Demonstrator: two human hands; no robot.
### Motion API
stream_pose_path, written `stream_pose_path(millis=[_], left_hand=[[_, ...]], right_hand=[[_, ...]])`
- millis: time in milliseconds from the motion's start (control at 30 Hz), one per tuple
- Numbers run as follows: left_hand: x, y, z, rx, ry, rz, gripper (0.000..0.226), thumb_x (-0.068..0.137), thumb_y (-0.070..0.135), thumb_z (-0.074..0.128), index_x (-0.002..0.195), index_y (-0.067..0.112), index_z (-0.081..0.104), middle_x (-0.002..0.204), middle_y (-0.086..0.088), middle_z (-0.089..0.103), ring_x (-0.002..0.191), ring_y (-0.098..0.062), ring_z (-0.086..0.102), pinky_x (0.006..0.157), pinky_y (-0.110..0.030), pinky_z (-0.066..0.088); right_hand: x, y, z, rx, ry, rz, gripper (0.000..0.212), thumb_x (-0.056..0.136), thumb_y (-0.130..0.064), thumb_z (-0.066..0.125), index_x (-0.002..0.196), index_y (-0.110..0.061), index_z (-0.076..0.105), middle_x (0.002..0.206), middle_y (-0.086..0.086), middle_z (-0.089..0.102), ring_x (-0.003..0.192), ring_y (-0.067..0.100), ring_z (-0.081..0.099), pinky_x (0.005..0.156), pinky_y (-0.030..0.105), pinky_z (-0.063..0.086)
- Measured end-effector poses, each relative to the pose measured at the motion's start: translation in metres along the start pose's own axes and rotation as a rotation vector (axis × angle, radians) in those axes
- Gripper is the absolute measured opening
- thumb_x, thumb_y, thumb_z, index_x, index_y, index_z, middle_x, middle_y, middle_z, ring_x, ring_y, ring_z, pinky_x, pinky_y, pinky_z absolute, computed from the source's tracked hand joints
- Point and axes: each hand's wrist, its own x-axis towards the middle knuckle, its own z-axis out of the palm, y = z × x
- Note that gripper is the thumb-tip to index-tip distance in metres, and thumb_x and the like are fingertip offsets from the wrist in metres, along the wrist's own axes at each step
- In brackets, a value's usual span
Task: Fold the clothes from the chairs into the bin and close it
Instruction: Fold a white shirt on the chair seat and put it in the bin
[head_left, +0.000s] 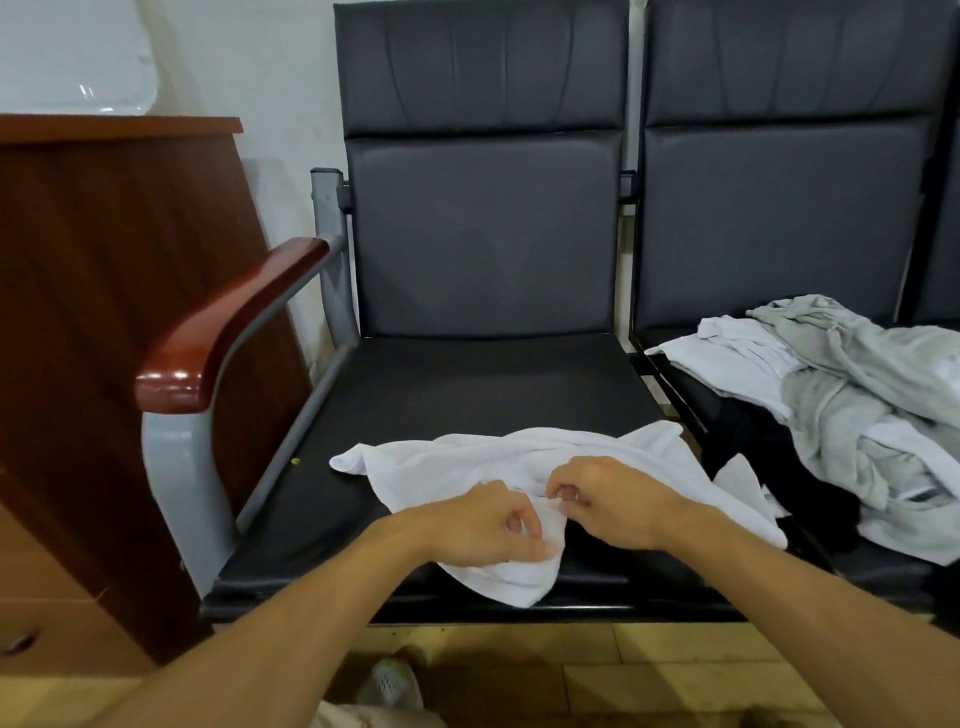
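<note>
A crumpled white garment (467, 457) lies across the front of the left chair's black seat (467, 384). My left hand (483, 525) pinches a fold of it near the seat's front edge. Just to its right, my right hand (602, 499) pinches the same cloth with curled fingers. On the right chair's seat lies a pile of clothes (841, 410): grey and white pieces on top, a black one (769, 467) underneath. No bin is in view.
A red-brown wooden armrest (228, 322) on a grey metal frame stands left of the seat. Beyond it is a brown wooden cabinet (104, 291). Tiled floor (649, 670) and a light shoe (389, 680) show below the seat edge.
</note>
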Motion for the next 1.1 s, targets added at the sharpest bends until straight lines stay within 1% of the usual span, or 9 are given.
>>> stream_pose_path(millis=[167,333,467,567,667,767,833,933,1100], left_hand=[[0.010,0.006,0.009,0.290,0.029,0.095,0.027,0.088,0.044,0.065,0.109,0.028,0.059,0.103,0.004,0.045,0.100,-0.015,0.036,0.088,-0.029,0.025],[0.018,0.002,0.007,0.164,0.059,0.129,0.008,0.091,0.030,0.062,0.086,0.029,0.055,0.094,0.009,0.051,0.093,-0.013,0.046,0.082,-0.025,0.037],[0.013,0.012,0.001,-0.134,0.189,0.016,0.015,0.094,0.021,0.049,0.080,0.016,0.053,0.077,0.008,0.054,0.074,-0.010,0.047,0.075,-0.026,0.041],[0.004,0.021,-0.012,-0.580,0.269,0.048,0.029,0.090,0.006,0.037,0.064,0.005,0.049,0.068,-0.003,0.060,0.070,-0.013,0.053,0.073,-0.028,0.048],[0.003,0.017,-0.022,-1.020,0.432,-0.076,0.019,0.085,0.006,0.042,0.067,0.008,0.046,0.072,-0.012,0.050,0.068,-0.020,0.050,0.066,-0.032,0.044],[0.000,0.014,-0.031,-1.097,0.571,-0.202,0.005,0.085,0.013,0.055,0.083,0.009,0.057,0.080,-0.010,0.053,0.077,-0.023,0.052,0.071,-0.035,0.041],[-0.004,0.014,-0.036,-1.173,0.551,-0.189,0.008,0.083,0.014,0.058,0.076,0.011,0.055,0.076,-0.008,0.051,0.074,-0.022,0.052,0.068,-0.034,0.042],[-0.006,0.016,-0.035,-1.142,0.489,-0.173,0.017,0.082,0.016,0.061,0.068,0.013,0.052,0.073,-0.007,0.050,0.074,-0.023,0.051,0.068,-0.036,0.042],[-0.009,0.011,-0.025,-0.739,0.458,-0.147,0.027,0.092,0.034,0.060,0.080,0.012,0.071,0.097,-0.002,0.067,0.096,-0.018,0.060,0.082,-0.030,0.046]], right_hand=[[-0.010,0.027,-0.018,-0.038,0.192,0.219,0.035,0.089,-0.027,0.063,0.123,-0.023,0.056,0.106,-0.008,0.043,0.109,0.014,0.050,0.092,0.026,0.041],[-0.019,0.041,-0.005,-0.087,0.084,0.296,0.049,0.084,-0.044,0.067,0.127,-0.025,0.051,0.121,-0.003,0.049,0.117,0.018,0.047,0.099,0.031,0.038],[-0.016,0.039,0.004,-0.144,0.177,0.284,0.036,0.090,-0.044,0.059,0.121,-0.026,0.053,0.119,-0.004,0.051,0.115,0.019,0.048,0.097,0.036,0.037],[-0.011,0.041,-0.001,-0.177,0.172,0.286,0.027,0.093,-0.038,0.055,0.117,-0.025,0.057,0.118,-0.002,0.054,0.113,0.021,0.051,0.095,0.035,0.038],[-0.006,0.043,-0.008,-0.082,0.247,0.290,0.017,0.090,-0.030,0.059,0.104,-0.023,0.067,0.106,0.000,0.059,0.107,0.023,0.057,0.087,0.032,0.042],[-0.004,0.038,-0.013,-0.010,0.292,0.311,0.025,0.091,-0.030,0.061,0.115,-0.024,0.067,0.114,0.002,0.061,0.110,0.022,0.056,0.090,0.031,0.043],[-0.003,0.029,-0.011,0.008,0.263,0.293,0.038,0.091,-0.035,0.061,0.127,-0.025,0.059,0.120,0.002,0.057,0.113,0.021,0.054,0.093,0.031,0.038],[0.004,0.014,-0.004,-0.005,0.215,0.283,0.047,0.090,-0.044,0.059,0.133,-0.028,0.052,0.123,-0.001,0.054,0.118,0.020,0.049,0.101,0.037,0.030],[0.018,0.000,-0.005,0.056,0.282,0.405,0.013,0.094,-0.030,0.056,0.102,-0.024,0.065,0.107,-0.004,0.060,0.106,0.018,0.056,0.094,0.034,0.029]])
